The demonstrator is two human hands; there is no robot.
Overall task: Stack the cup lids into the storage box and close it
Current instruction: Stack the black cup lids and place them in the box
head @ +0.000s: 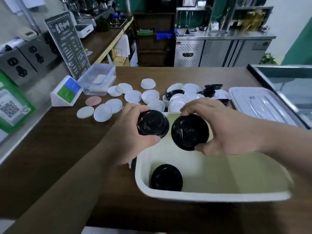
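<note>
Storage box [202, 197] nearest; scattered white lids [150, 96], clear container [97, 80] beyond

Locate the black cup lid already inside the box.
Head view, lower centre: the black cup lid lies on the floor of the white storage box, in its near-left corner, below the left hand.

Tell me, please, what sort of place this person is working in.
Probably a café or drinks shop: an espresso machine stands on the side bench, a menu board is propped by the wall, and loose takeaway cup lids lie scattered on the wooden counter.
</note>
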